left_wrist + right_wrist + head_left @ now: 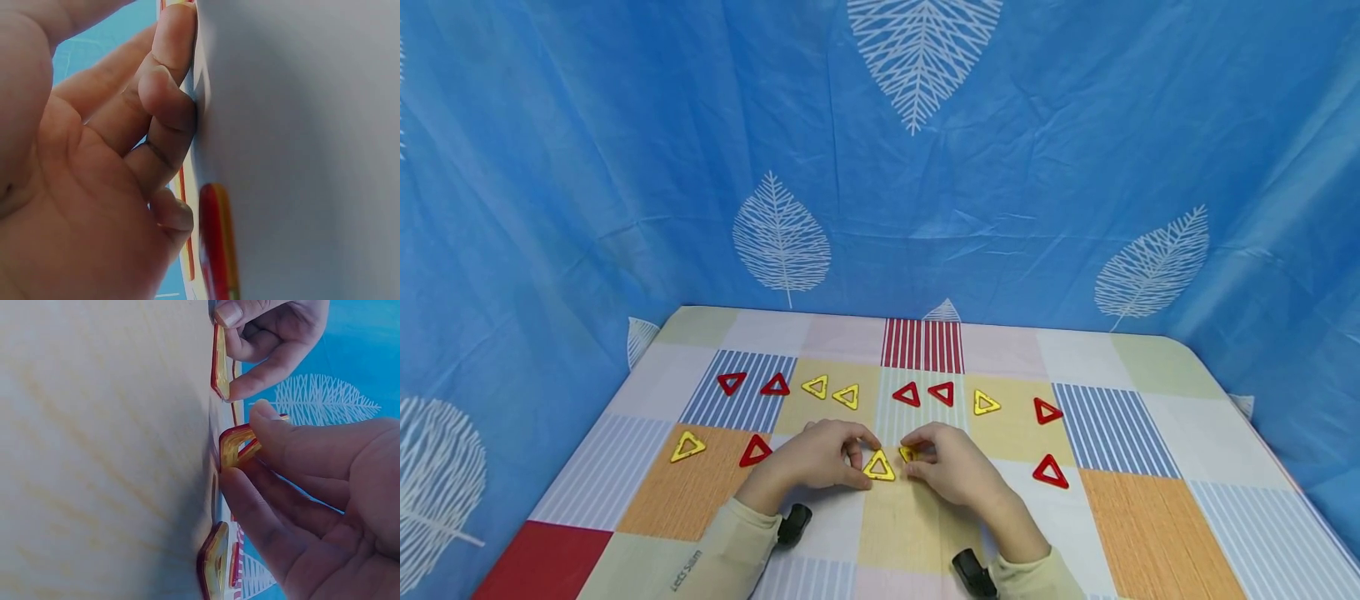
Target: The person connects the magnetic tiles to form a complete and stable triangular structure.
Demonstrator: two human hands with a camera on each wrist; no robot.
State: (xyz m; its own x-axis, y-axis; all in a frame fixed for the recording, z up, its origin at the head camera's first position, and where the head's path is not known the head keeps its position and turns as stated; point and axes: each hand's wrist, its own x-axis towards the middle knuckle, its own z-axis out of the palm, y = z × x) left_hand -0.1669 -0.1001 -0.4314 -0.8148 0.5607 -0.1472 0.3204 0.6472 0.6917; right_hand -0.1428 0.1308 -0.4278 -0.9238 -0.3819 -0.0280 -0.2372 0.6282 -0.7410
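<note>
One glossy yellow hollow triangle (882, 477), plastic by the look, is pinched at its edges by the left hand (831, 457), fingers narrow, about the piece's own width. A second yellow triangle (907, 452) is pinched by the right hand (955, 467), fingers narrow too, piece tilted and partly covered. Both are at lower centre of the head view, near each other, not touching.

Eleven more are spread unheld on the patchwork-patterned desk (1150, 533): seven glossy red hollow triangles (1049, 481) and four matching yellow ones (688, 454). Eight of these are strung across the middle of the frame; two are left of the left hand, one is right of the right hand.

A red layer is seen under the yellow on the held pieces in the right wrist view, so colour is probably just which side is up.

Status, as judged: grip made on two pieces, step in hand not closed out. No joined or stacked pair is seen; red and yellow faces are mixed. The held two are yet to be released; the other eleven are untouched. Mid-job is the best reading; an exact fraction can't be told from the layout. Left-held piece is barely shown in the left wrist view.
</note>
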